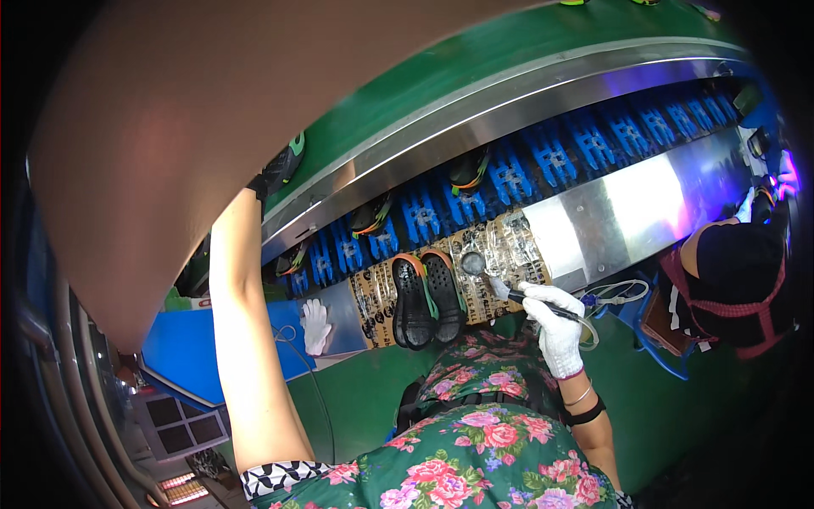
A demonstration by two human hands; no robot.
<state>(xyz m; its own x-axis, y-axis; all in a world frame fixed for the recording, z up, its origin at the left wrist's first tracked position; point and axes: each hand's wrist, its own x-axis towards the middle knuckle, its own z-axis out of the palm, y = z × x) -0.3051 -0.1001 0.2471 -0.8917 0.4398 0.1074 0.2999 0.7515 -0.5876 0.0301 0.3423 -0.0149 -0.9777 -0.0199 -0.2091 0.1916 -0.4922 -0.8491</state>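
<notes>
My right hand, in a white knit glove, is closed round a brush with a black handle and pale bristles. The bristles are just beside a small round dish on the taped cardboard. To the left of the dish, a pair of black sandals with orange and green edging lies side by side. My left arm is bare and reaches far up to the left. A large brown blur covers most of my left hand, so its fingers are hidden. Near it is a black and green shoe.
Blue racks carry several shoes behind the metal ledge. Beyond runs a green belt. A white glove lies at the ledge's left end, near a blue panel. A co-worker in a black cap sits at right.
</notes>
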